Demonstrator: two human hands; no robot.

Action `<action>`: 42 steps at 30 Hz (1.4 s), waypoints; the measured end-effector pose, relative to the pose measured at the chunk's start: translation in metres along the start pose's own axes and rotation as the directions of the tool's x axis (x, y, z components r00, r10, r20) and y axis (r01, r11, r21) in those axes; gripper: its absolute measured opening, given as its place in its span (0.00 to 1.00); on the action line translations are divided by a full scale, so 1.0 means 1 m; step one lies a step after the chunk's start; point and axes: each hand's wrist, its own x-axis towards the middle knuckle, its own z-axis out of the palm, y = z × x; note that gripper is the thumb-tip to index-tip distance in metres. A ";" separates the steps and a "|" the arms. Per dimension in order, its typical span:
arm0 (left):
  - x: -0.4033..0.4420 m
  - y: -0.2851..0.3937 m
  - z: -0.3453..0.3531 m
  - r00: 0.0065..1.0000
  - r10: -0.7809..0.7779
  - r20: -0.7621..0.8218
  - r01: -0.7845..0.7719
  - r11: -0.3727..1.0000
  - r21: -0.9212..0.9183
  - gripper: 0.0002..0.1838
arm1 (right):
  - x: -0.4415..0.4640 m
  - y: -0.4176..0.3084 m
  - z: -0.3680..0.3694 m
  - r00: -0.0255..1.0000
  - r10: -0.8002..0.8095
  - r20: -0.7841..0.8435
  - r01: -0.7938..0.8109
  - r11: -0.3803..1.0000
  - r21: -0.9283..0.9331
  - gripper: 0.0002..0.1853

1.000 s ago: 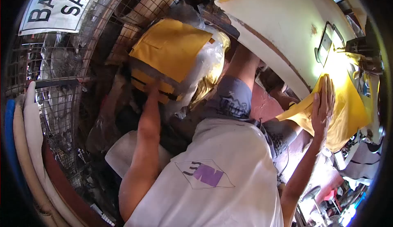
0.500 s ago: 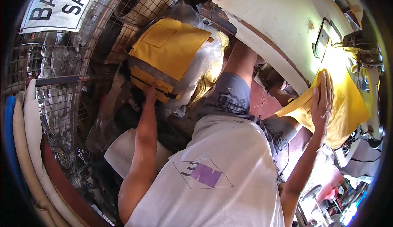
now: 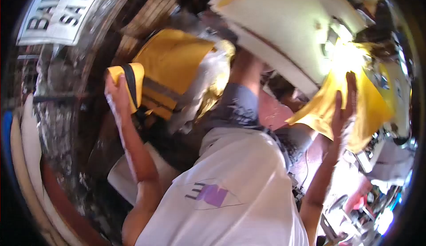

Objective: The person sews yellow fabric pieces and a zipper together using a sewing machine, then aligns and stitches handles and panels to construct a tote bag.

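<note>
At the left, my left hand [image 3: 116, 96] grips a small yellow fabric piece [image 3: 136, 79] with a black strip across it, lifted beside the pile. Behind it, a larger yellow fabric panel [image 3: 177, 59] with a grey band lies over a clear plastic-wrapped bundle [image 3: 198, 94]. On the right, my right hand [image 3: 344, 108] rests flat against a hanging yellow cloth [image 3: 368, 113], fingers stretched and pointing up. The cloth's top is under a bright lamp [image 3: 350, 59] at the edge of the white table; glare hides detail there.
The white tabletop [image 3: 284, 19] spans the upper right. A wire mesh wall with a lettered sign [image 3: 62, 13] stands left, above rolls of material [image 3: 33, 135]. A pale rounded object [image 3: 128, 175] is beside my left arm. Cluttered items fill the lower right.
My left hand has moved left from the pile and now holds up a small yellow piece with a black strip. My right hand stays at the hanging cloth. The whole view has shifted slightly.
</note>
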 end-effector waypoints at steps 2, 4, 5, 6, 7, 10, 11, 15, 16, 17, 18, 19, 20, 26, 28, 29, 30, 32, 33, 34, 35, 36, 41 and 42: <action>-0.021 0.112 0.002 0.964 0.256 0.070 -0.247 0.962 -0.117 0.18 | -0.003 -0.054 -0.002 0.981 0.100 0.167 -0.182 0.778 0.601 0.37; -0.072 0.168 0.024 0.857 0.433 0.280 -0.336 0.881 -0.333 0.20 | -0.015 -0.095 0.004 0.963 0.124 0.238 -0.268 0.504 0.821 0.45; -0.110 0.186 0.041 0.766 0.534 0.357 -0.360 0.817 -0.450 0.20 | -0.026 -0.110 0.011 0.969 0.101 0.227 -0.248 0.460 0.853 0.47; -0.130 0.213 0.047 0.594 0.633 0.496 -0.384 0.765 -0.516 0.20 | -0.037 -0.124 0.018 0.973 0.077 0.216 -0.228 0.415 0.881 0.49; -0.151 0.241 0.052 0.372 0.698 0.612 -0.366 0.716 -0.594 0.21 | -0.053 -0.121 0.013 0.941 0.187 0.283 -0.326 0.275 0.904 0.46; -0.198 0.271 0.086 -0.022 0.947 0.322 -0.597 0.246 -0.763 0.24 | -0.058 -0.127 -0.005 0.733 0.559 0.387 -0.381 -0.134 0.915 0.25; -0.197 0.278 0.087 -0.018 0.940 0.339 -0.526 0.280 -0.803 0.25 | -0.074 -0.107 -0.006 0.705 0.611 0.359 -0.397 -0.080 0.914 0.20; -0.187 0.299 0.102 0.183 0.890 0.417 -0.477 0.451 -0.754 0.29 | -0.095 -0.069 -0.032 0.710 0.663 0.239 -0.271 -0.057 0.961 0.14; -0.187 0.302 0.117 0.211 0.890 0.404 -0.461 0.455 -0.762 0.29 | -0.087 -0.072 -0.042 0.688 0.688 0.230 -0.233 -0.091 0.968 0.15; -0.189 0.300 0.133 0.241 0.888 0.392 -0.444 0.460 -0.769 0.29 | -0.085 -0.066 -0.043 0.687 0.691 0.225 -0.233 -0.085 0.969 0.15; -0.195 0.297 0.141 0.147 0.828 0.541 -0.247 0.561 -0.791 0.29 | -0.083 -0.060 -0.045 0.686 0.694 0.220 -0.232 -0.078 0.970 0.16; -0.202 0.294 0.147 0.021 0.754 0.657 -0.051 0.657 -0.752 0.28 | -0.081 -0.052 -0.048 0.686 0.695 0.214 -0.230 -0.072 0.970 0.16; -0.209 0.292 0.152 -0.128 0.671 0.731 0.129 0.742 -0.658 0.28 | -0.080 -0.038 -0.048 0.629 0.724 0.283 -0.321 -0.089 0.943 0.17; -0.234 0.299 0.163 -0.104 0.681 0.725 0.533 0.653 -0.538 0.28 | -0.058 -0.004 -0.033 0.620 0.747 0.240 -0.255 -0.098 0.962 0.17; -0.242 0.302 0.165 -0.070 0.694 0.716 0.580 0.612 -0.537 0.24 | -0.057 0.003 -0.033 0.619 0.750 0.231 -0.236 -0.102 0.966 0.18; -0.243 0.300 0.168 -0.098 0.661 0.744 0.532 0.666 -0.522 0.22 | -0.057 0.006 -0.034 0.618 0.751 0.231 -0.227 -0.111 0.967 0.19; -0.243 0.296 0.172 -0.125 0.626 0.770 0.480 0.717 -0.505 0.20 | -0.055 0.009 -0.036 0.616 0.753 0.232 -0.217 -0.121 0.969 0.19; -0.243 0.291 0.176 -0.128 0.576 0.808 0.457 0.757 -0.467 0.17 | -0.046 0.013 -0.047 0.622 0.753 0.216 -0.192 -0.121 0.974 0.20; -0.242 0.291 0.178 -0.106 0.563 0.820 0.487 0.748 -0.451 0.16 | -0.039 0.017 -0.051 0.625 0.753 0.207 -0.179 -0.120 0.976 0.20; -0.241 0.291 0.180 -0.084 0.550 0.831 0.516 0.738 -0.436 0.15 | -0.037 0.029 -0.049 0.659 0.732 0.171 -0.150 -0.096 0.984 0.21; -0.239 0.292 0.182 -0.061 0.536 0.842 0.544 0.725 -0.422 0.14 | -0.037 0.042 -0.048 0.686 0.712 0.148 -0.217 0.005 0.976 0.21; -0.235 0.294 0.184 -0.069 0.524 0.849 0.526 0.742 -0.415 0.14 | -0.033 0.051 -0.050 0.714 0.688 0.130 -0.279 0.109 0.954 0.21; -0.231 0.296 0.186 -0.018 0.553 0.833 0.578 0.686 -0.443 0.18 | -0.025 0.109 -0.049 0.707 0.607 0.362 -0.398 -0.081 0.914 0.15; -0.231 0.298 0.183 -0.003 0.558 0.830 0.630 0.646 -0.431 0.19 | -0.010 0.087 -0.056 0.638 0.722 0.269 -0.317 -0.072 0.946 0.12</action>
